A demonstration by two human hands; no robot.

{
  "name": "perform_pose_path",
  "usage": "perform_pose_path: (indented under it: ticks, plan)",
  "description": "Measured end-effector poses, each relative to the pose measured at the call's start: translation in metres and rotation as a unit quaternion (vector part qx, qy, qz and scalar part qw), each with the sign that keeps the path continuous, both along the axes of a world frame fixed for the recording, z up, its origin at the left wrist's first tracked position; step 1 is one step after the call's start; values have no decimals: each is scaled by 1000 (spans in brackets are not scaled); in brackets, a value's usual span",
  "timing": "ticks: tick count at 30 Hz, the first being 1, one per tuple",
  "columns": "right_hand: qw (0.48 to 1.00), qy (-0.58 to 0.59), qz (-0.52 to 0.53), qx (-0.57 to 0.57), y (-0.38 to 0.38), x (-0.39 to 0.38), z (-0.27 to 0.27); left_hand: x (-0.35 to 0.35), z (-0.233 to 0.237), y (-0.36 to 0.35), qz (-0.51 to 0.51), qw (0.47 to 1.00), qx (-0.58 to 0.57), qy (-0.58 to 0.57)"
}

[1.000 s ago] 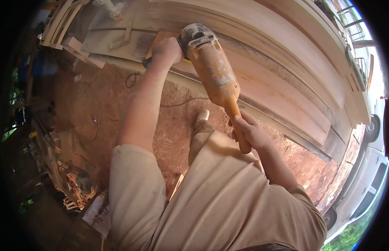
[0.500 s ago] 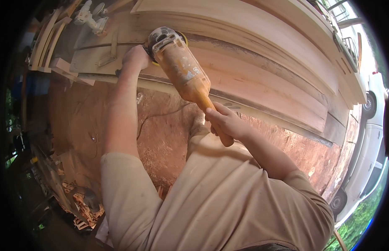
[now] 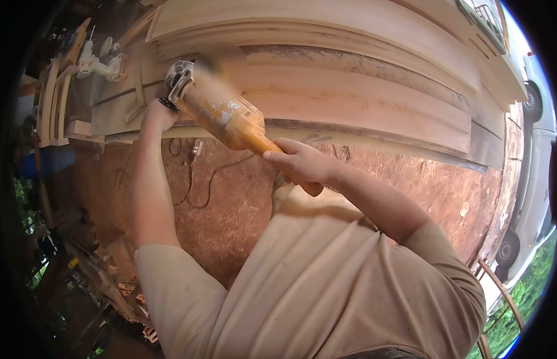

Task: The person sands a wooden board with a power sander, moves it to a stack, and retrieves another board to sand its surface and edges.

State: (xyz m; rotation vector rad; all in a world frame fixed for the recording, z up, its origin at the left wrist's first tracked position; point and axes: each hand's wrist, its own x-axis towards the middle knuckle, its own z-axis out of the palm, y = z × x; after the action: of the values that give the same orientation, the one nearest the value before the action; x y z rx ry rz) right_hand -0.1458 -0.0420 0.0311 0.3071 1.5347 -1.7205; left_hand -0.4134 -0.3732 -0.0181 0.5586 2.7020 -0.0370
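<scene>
A dusty orange angle grinder lies slantwise across the view, over the long wooden boards. My right hand is wrapped round its rear handle, close in front of my body. At the grinder's head, my left hand is closed on a dark side grip, mostly hidden by the fingers. The disc side of the head is a smeared blur against a board. Pale worn patches show on the tool's orange housing.
Another power tool rests at the far left, near stacked wooden frame pieces. A cable trails over the reddish ground below the bench edge. Parked vehicles stand at the right.
The grinder has swung left along the boards, its head lower in view and its body lying flatter. Both hands have kept hold and moved with it. My view has shifted too.
</scene>
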Motion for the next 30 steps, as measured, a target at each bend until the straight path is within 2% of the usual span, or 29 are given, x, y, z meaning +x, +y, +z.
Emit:
perform_pose_path:
  ticks: [4, 6, 7, 10, 18, 23, 25, 30]
  plan:
    - [999, -1, 33, 12, -1, 0, 0, 6, 2, -9, 28, 996, -78, -22]
    - [999, -5, 41, 18, 1, 4, 4, 3, -24, -30, 64, 998, 27, -10]
    - [999, -8, 44, 24, 4, 7, 9, 5, -23, -28, 68, 997, 26, -10]
    - [999, -16, 26, 28, 12, 25, 11, 23, 8, 18, 68, 997, -6, -23]
    - [998, -44, -45, 28, 70, 72, 18, 24, -1, 102, -11, 995, 22, -100]
    - [995, -31, -93, 6, 98, 108, 18, 64, 22, 153, -19, 985, 56, -160]
    - [993, -44, -106, 13, 106, 121, 19, 83, 42, 178, 2, 976, 111, -186]
    - [987, -37, -151, 44, 118, 152, 16, 111, 53, 226, -21, 975, 93, -200]
